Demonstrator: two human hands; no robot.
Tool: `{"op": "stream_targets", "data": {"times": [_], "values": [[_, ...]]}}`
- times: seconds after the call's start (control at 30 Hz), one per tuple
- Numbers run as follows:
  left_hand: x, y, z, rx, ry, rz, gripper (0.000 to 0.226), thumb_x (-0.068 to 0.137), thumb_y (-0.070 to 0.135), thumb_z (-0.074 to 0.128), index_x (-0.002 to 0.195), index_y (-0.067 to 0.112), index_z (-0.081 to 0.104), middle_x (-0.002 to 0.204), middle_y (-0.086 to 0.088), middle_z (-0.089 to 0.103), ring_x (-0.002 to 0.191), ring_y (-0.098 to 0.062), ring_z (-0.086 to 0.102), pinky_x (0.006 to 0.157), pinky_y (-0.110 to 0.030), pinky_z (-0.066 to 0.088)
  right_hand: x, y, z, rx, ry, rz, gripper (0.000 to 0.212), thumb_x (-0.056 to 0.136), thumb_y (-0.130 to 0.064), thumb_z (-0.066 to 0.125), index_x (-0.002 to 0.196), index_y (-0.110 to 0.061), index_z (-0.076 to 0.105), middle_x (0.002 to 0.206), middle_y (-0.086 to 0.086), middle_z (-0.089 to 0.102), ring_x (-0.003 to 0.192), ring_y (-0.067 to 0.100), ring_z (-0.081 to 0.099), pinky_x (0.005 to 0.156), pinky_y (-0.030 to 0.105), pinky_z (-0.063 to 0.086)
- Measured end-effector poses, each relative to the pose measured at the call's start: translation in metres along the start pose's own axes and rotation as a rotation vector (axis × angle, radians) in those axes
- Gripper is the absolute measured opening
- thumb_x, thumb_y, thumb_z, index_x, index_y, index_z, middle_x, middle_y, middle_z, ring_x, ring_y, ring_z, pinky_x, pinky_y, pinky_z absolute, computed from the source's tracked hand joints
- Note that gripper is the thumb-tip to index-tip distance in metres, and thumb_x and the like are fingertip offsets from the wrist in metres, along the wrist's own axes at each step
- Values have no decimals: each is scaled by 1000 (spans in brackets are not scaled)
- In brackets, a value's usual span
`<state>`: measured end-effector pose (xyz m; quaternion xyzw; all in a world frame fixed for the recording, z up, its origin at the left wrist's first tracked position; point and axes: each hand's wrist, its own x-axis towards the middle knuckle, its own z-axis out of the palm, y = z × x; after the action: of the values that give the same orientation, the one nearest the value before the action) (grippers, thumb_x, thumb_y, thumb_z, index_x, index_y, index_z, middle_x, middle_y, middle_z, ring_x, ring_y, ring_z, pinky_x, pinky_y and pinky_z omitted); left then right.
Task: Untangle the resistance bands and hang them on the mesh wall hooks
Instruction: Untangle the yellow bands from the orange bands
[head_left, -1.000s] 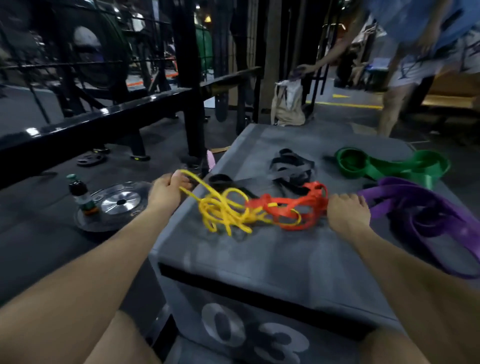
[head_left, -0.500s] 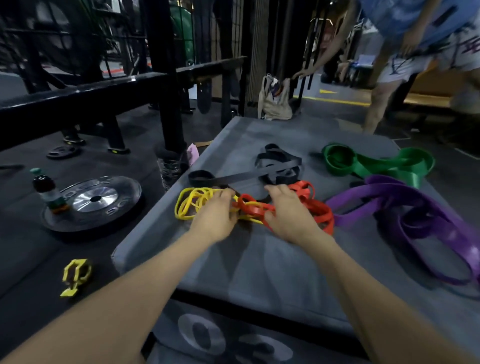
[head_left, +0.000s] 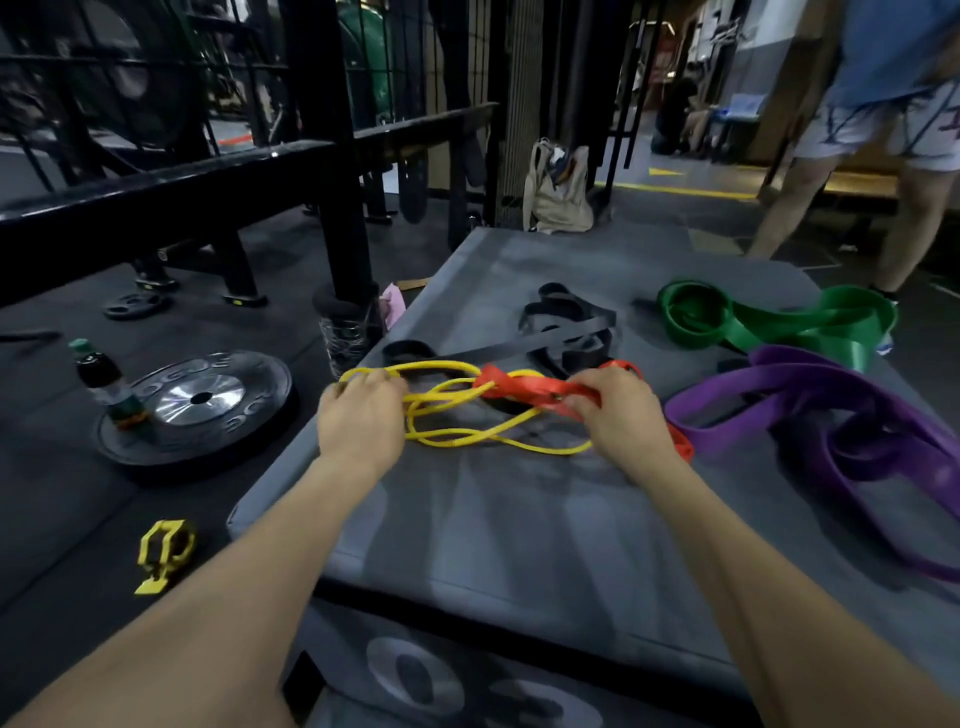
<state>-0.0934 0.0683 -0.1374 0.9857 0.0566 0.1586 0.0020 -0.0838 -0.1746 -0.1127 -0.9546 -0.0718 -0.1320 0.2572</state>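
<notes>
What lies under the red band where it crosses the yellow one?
Loops of the yellow band pass beneath the red band, resting on the grey box top. How they interlock there is hidden by the red band and the right hand gripping it.

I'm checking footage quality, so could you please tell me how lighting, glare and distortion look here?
Head view: dim gym lighting; glare on the green band and weight plate hub; wide-angle bending stretches the forearms and box edges; the background is soft, while the yellow band stays sharp.
</notes>
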Motion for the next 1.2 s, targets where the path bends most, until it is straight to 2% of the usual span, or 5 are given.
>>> {"op": "stream_targets", "data": {"times": [0.23, 0.4, 0.67, 0.87, 1.2], "values": [[1, -3, -20, -401, -87, -413, 27, 87, 27, 48, 110, 14, 54, 119, -10, 57, 111, -34, 54, 86, -39, 39, -14, -6, -10, 171, 112, 9, 12, 84, -14, 64, 90, -19, 74, 84, 6, 67, 85, 22, 60, 72, 31, 40], [-7, 23, -38, -638, 118, -257, 34, 94, 44, 40, 94, 15, 57, 102, -10, 64, 100, -31, 57, 78, -36, 40, -24, -15, -19, 212, 118, -73, 13, 84, -13, 65, 91, -18, 75, 83, 8, 66, 84, 20, 59, 76, 32, 42], [-12, 55, -26, -1303, -480, -233, 48, 71, 53, 62, 91, 9, 68, 92, -10, 69, 90, -24, 61, 88, -34, 45, -21, -8, -12, 188, 57, -152, 23, 78, -7, 71, 100, -14, 74, 89, 0, 59, 85, 14, 56, 74, 16, 40], [-16, 50, -25, -1409, -470, -112, 13, 87, 9, 62, 99, 5, 65, 85, -12, 70, 78, -23, 66, 86, -36, 52, -29, -12, -13, 94, -358, -366, 30, 71, -26, 56, 89, -7, 71, 86, 6, 67, 84, 16, 60, 81, 31, 48], [-22, 54, -25, -1074, -344, 167, 18, 90, 19, 54, 97, 11, 68, 92, -16, 70, 90, -33, 65, 87, -45, 51, -26, -33, -4, 258, -58, -199, 9, 86, -16, 63, 77, -14, 63, 60, -11, 53, 56, 4, 47, 54, 15, 33]]}}
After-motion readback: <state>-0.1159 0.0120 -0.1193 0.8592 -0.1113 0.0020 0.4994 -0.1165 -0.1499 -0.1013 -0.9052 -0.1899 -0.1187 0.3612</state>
